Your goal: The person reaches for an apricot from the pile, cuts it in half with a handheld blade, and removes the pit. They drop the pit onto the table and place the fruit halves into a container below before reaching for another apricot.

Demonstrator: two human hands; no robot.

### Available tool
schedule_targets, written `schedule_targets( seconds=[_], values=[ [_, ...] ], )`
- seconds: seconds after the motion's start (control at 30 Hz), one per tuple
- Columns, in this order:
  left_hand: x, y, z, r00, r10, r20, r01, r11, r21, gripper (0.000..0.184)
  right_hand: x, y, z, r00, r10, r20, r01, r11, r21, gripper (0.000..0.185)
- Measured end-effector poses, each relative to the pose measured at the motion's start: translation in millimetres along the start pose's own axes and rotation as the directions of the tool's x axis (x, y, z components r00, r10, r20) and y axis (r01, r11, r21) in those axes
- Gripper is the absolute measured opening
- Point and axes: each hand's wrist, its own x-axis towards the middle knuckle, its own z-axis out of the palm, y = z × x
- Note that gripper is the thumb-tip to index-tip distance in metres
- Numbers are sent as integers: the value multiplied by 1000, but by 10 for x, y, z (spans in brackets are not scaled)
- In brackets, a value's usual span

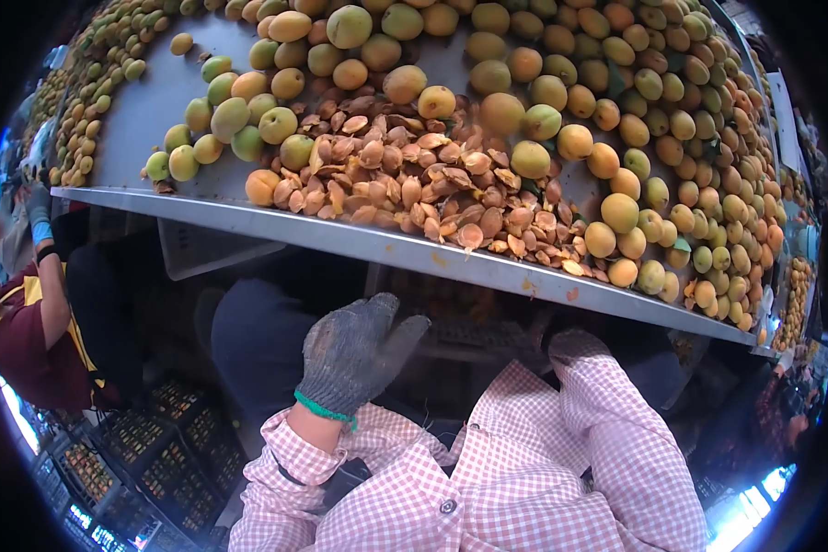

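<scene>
My left hand point(357, 354), in a dark grey knit glove with a green cuff, is below the front edge of the metal table point(340, 237). Its fingers are stretched out, with the thumb apart, and nothing shows in them. My right hand is in the shadow under the edge, past the end of the checked sleeve point(607, 396); its fingers cannot be made out. Above both hands, on the tabletop, lies a heap of brown apricot stones point(414, 184), some with orange pulp. Green and orange apricots point(621, 212) surround the heap.
More apricots point(377, 51) cover the far and right parts of the table. At the left, a co-worker in a maroon top point(32, 340) sits at the same table. Dark crates of fruit point(156, 432) stand on the floor at lower left. A pale crate point(207, 248) is under the table.
</scene>
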Motion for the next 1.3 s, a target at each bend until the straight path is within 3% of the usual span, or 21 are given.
schedule_targets(
  seconds=[0.27, 0.5, 0.53, 0.57, 0.6, 0.63, 0.67, 0.7, 0.73, 0.8, 0.87, 0.93, 0.97, 1.03, 1.17, 1.23, 1.27, 1.3],
  values=[
    [-132, -102, -59, 992, -98, 74, 95, 994, 47, 44, -284, -342, -111, 1000, 27, 12, -27, 998, 48, 31],
    [-271, -231, 37, 992, -108, -68, 112, 992, 55, 63, -360, -404, -16, 999, 44, 28, -45, 997, 60, 32],
    [-305, -248, 89, 994, -106, -21, 107, 992, 63, 65, -279, -52, 277, 979, 112, 169, -181, 859, 479, 31],
    [-323, -255, 112, 994, -107, 26, 105, 992, 72, 68, -231, 104, 495, 939, 107, 326, -331, 538, 776, 30],
    [-326, -226, 103, 993, -112, 21, 110, 991, 74, 68, -355, -303, 489, 859, 213, 465, -508, 456, 730, 29],
    [-318, -180, 80, 968, -180, 172, 175, 984, 43, 61, -474, -732, 450, 745, 302, 595, -667, 354, 656, 28],
    [-315, -171, 63, 916, -239, 324, 245, 969, 21, 54, -466, -791, 503, 741, 299, 601, -671, 355, 651, 28],
    [-394, -240, 146, 924, -244, 294, 277, 958, -76, 45, -446, -828, 552, 798, 50, 601, -538, 509, 672, 27],
    [-445, -272, 168, 922, -252, 294, 285, 956, -74, 45, -411, -860, 582, 781, -205, 591, -366, 616, 698, 27],
    [-468, -327, 192, 918, -288, 272, 327, 939, -109, 40, -241, -838, 501, 734, -285, 616, -361, 604, 710, 26],
    [-433, -340, 145, 932, -268, 244, 307, 942, -136, 36, -58, -682, 378, 733, -172, 658, -423, 642, 639, 25],
    [-395, -347, 97, 957, -271, 102, 288, 927, -240, 30, 140, -757, 441, 719, -148, 680, -464, 626, 626, 25],
    [-369, -346, 82, 955, -275, 109, 294, 926, -237, 30, 311, -866, 531, 709, -127, 693, -495, 610, 618, 25],
    [-324, -324, 72, 953, -303, 16, 283, 870, -403, 18, 574, -1072, 748, 692, -85, 717, -554, 574, 603, 25],
    [-235, -296, 10, 957, -281, 75, 283, 839, -464, 16, 679, -1077, 793, 688, -4, 726, -632, 490, 601, 24],
    [-179, -260, -46, 924, -341, 171, 380, 785, -489, 17, 621, -1000, 699, 713, 56, 698, -643, 447, 621, 24],
    [-182, -268, -38, 934, -304, 186, 356, 792, -496, 17, 581, -956, 656, 726, 86, 683, -647, 424, 634, 24],
    [-194, -277, -31, 902, -362, 234, 430, 794, -430, 18, 541, -913, 619, 733, 116, 670, -652, 400, 644, 24]
  ],
)
